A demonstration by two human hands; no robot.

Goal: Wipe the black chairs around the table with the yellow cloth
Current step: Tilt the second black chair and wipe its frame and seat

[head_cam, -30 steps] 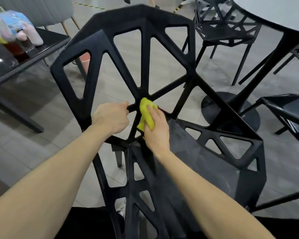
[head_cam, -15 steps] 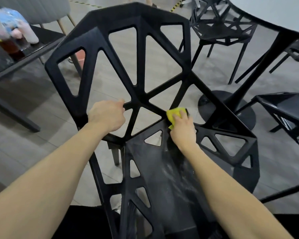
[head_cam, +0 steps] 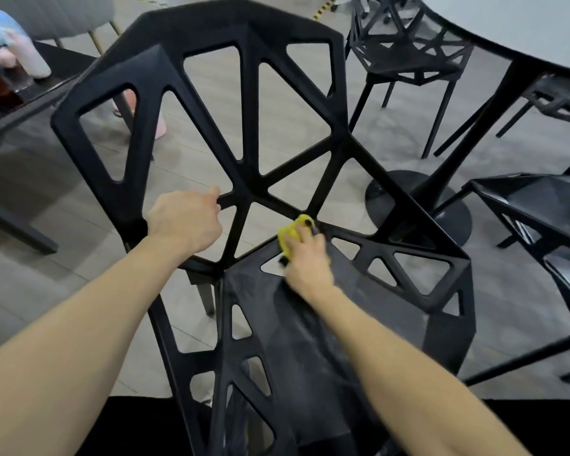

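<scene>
At 9 to 10 o'clock, a dark side table [head_cam: 46, 93] carries blurred bottles [head_cam: 4, 70]; a grey upholstered seat [head_cam: 63, 14] stands behind it. The floor [head_cam: 211, 103] is grey wood-look plank, visible through the cut-outs of the near chair [head_cam: 244, 103], a black lattice frame filling the centre.

The left hand [head_cam: 185, 222], just left of centre, grips a strut at the base of the chair's back, fingers curled round it. The right hand [head_cam: 306, 258], at centre, holds the cloth [head_cam: 292, 233] bunched under its fingers and presses it on the rear edge of the seat, where seat meets back. The hands are apart.

At 1 o'clock stands a second chair [head_cam: 408, 51]. At 2 o'clock, the table [head_cam: 507, 28] has a pale round top on a black pedestal with a disc base. At 3 o'clock a third chair [head_cam: 540, 205] is partly cut off.
</scene>
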